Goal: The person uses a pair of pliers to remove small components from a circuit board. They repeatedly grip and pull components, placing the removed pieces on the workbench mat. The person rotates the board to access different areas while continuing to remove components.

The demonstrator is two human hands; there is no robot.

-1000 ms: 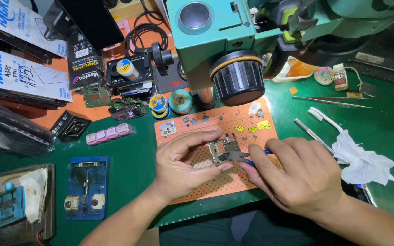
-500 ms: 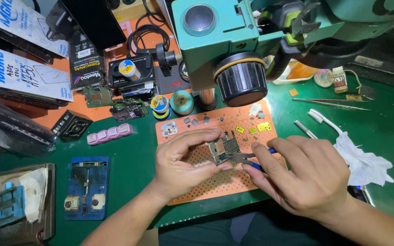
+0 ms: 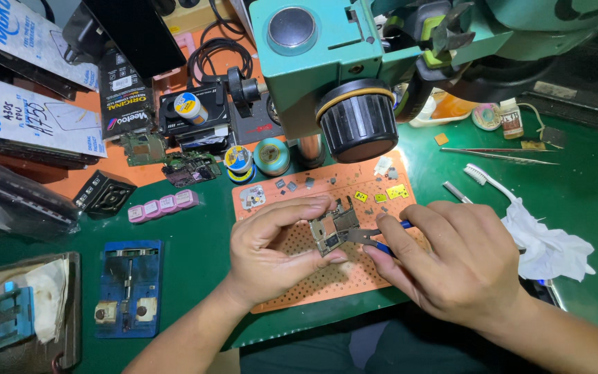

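Circuit board (image 3: 333, 232) is pinched over the orange mat (image 3: 327, 277) by left-hand fingers (image 3: 306, 208), while right-hand fingers (image 3: 389, 242) are clamped on blue-handled tweezers (image 3: 372, 239) prying at its edge, a step judged to call next for steady, light leverage.

This is an electronics repair workshop. A teal stereo microscope (image 3: 354, 76) hangs just above the fingers, over an orange perforated work mat (image 3: 327, 277) on the green table (image 3: 195, 242). Bare circuit boards (image 3: 192, 166) and solder-paste tins (image 3: 271, 156) lie beyond them, a blue board-holding jig (image 3: 129, 287) to their left, tweezers (image 3: 496, 156) to their upper right.
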